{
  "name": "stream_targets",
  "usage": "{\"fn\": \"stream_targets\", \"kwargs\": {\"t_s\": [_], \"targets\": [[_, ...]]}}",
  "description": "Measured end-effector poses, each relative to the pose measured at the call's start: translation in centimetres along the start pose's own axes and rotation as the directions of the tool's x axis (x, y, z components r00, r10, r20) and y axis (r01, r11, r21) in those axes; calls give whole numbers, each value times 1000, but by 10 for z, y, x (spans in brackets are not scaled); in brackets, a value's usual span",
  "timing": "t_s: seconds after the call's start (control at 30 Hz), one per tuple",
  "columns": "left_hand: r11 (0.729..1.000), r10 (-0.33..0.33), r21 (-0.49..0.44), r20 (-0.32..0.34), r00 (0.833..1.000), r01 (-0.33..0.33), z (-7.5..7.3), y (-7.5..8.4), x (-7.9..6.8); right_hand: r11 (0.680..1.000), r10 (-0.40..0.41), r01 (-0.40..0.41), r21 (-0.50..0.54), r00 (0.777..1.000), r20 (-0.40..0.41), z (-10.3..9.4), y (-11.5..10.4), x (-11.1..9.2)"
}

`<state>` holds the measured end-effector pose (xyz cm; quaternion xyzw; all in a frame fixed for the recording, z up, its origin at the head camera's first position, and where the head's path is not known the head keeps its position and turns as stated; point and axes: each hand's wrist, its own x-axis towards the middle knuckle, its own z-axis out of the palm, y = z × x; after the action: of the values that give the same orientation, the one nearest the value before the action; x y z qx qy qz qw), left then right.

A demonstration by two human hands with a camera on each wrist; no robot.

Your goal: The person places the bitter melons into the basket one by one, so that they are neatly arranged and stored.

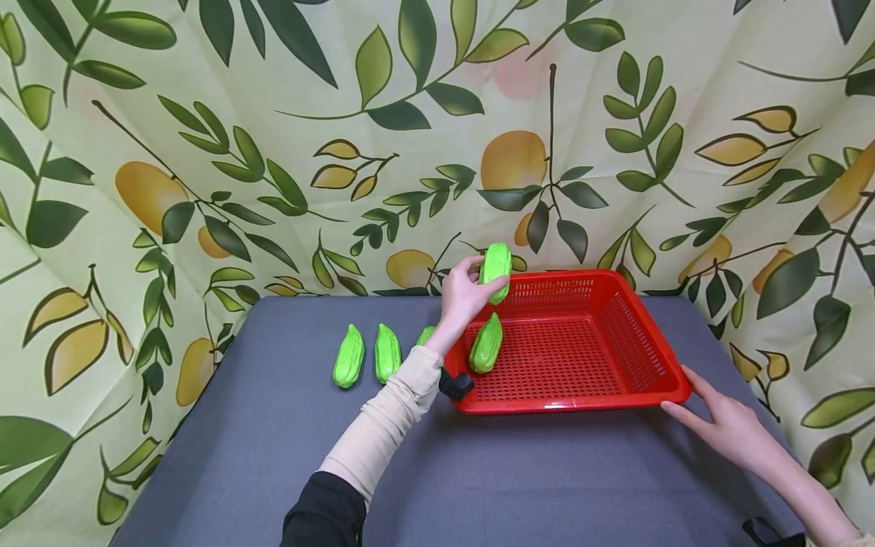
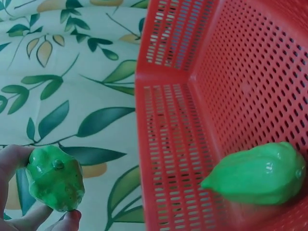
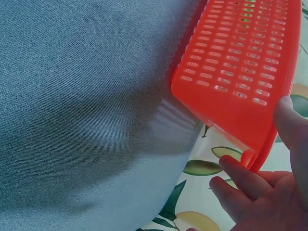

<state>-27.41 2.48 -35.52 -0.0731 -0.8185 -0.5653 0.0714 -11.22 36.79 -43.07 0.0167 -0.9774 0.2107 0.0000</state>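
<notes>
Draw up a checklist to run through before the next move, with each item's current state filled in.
1. Left hand has the held green vegetable secured: ok, thumb and fingers pinch it.
2. Right hand at the red basket: ok, it touches the near right corner.
3. Held vegetable directly over the basket: cannot tell; the head view overlaps it with the far left corner, the left wrist view shows it beside the basket wall.
4. Room in the basket: ok, one vegetable lies at the left, bare mesh to its right.
5. All vegetables off the table: not ok, two lie left of the basket, a third partly hidden.
</notes>
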Motion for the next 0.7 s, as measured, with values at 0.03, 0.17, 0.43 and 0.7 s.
{"fn": "stream_targets", "kwargs": {"t_s": [0.03, 0.17, 0.43, 0.7], "targets": [[1000, 0, 5, 5, 1000, 0, 1, -1, 0, 1000, 0, 0, 0, 1000, -1, 0, 0, 0], [1000, -7, 13, 29, 1000, 7, 8, -5, 0, 1000, 6, -6, -1, 1000, 3, 0, 0, 0], [1000, 0, -4, 63, 998, 0, 22, -4, 3, 1000, 5, -5, 4, 1000, 3, 0, 0, 0], [998, 55, 7, 91, 994, -56, 27, -2, 15, 1000, -2, 2, -1, 1000, -9, 1, 0, 0]]}}
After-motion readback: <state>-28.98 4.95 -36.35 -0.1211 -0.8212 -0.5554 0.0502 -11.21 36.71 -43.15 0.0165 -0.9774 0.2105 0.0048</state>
